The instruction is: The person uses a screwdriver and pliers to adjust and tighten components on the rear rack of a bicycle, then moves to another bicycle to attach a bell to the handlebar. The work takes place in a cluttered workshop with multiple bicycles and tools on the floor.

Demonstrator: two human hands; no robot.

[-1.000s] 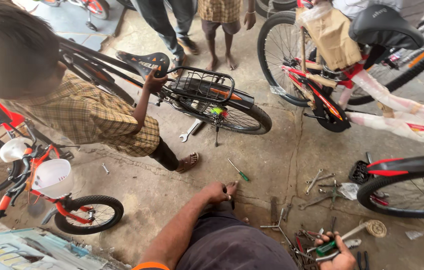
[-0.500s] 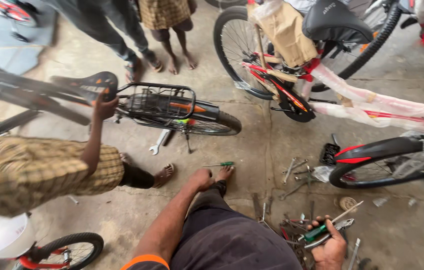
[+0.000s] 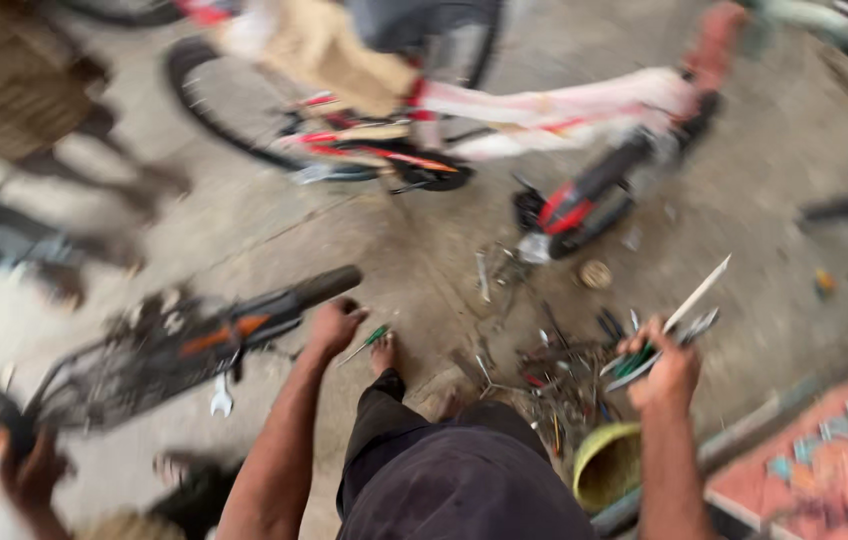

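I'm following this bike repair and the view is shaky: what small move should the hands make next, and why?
Probably the left hand should close on the green-handled screwdriver lying just beside it on the concrete floor. The right hand already grips a bunch of tools, so only the left looks free.

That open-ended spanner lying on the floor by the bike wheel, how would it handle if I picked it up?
The spanner looks like solid metal, so probably stiff and heavy for its size. It lies flat on the concrete floor, so it is unlikely to roll. The frame is blurred, so grease or slipperiness cannot be judged.
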